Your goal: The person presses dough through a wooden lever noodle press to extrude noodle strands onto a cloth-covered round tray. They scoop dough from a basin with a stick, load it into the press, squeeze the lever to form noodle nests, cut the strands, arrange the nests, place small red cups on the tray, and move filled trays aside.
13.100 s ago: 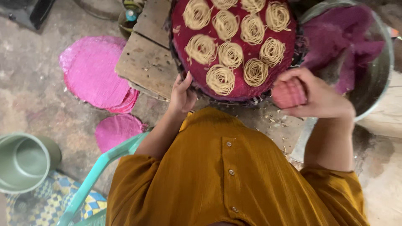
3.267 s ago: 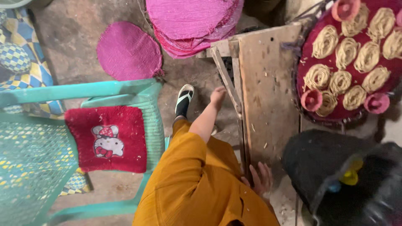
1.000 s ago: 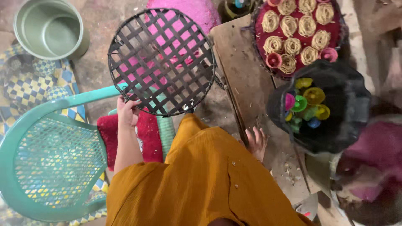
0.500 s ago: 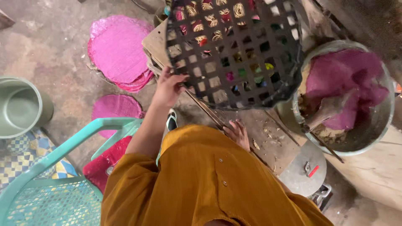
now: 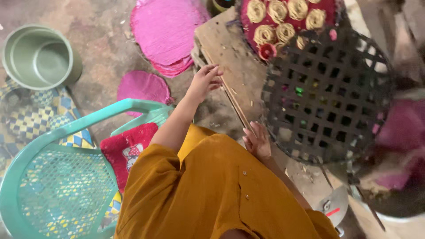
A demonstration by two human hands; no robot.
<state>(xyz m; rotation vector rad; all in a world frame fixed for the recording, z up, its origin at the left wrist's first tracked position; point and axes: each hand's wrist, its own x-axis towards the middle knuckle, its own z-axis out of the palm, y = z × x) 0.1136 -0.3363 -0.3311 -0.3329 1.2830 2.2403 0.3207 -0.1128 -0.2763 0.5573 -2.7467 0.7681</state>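
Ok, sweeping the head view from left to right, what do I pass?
Round green metal pot → teal plastic mesh chair → small round pink woven mat → left hand → right hand → dark round lattice tray → pink cloth.

Single head-worn view, steeply downward, close over wooden table (image 5: 230, 62) and teal chair (image 5: 57, 177).

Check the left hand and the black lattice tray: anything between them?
Nothing visible does. The left hand is over the wooden board's edge, empty; only bare board lies between it and the black lattice tray, which lies over the bucket.
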